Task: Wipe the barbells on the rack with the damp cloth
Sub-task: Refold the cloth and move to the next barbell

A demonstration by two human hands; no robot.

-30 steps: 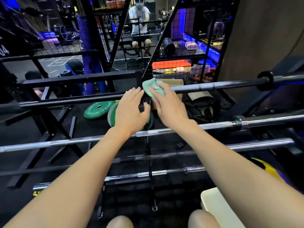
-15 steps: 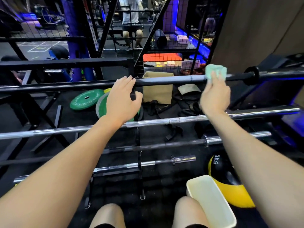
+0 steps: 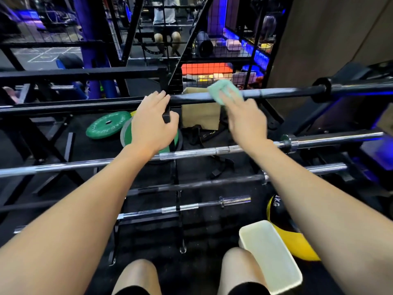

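Right hand (image 3: 246,119) is up on the top barbell (image 3: 276,92), pressing a pale green cloth (image 3: 223,90) onto the dark shaft just right of the rack's centre post; the hand is blurred, fingers reaching forward over the cloth, so how tightly they curl round it I cannot tell. Left hand (image 3: 152,120) sits beside it on the rack (image 3: 168,116), fingers straight and laid over the top bar, thumb hooked round the black upright. The two hands are near each other, not touching.

Below them three more bars lie across the rack: a chrome barbell (image 3: 212,151) passing under both wrists, a darker bar (image 3: 202,184) lower down, and a short chrome bar (image 3: 191,206) lowest of all. Green weight plates (image 3: 108,124) lie on the floor behind the rack, left of the left hand. A cream tub (image 3: 270,256) stands by the person's right knee, with a yellow and black ball (image 3: 297,241) just beyond it.
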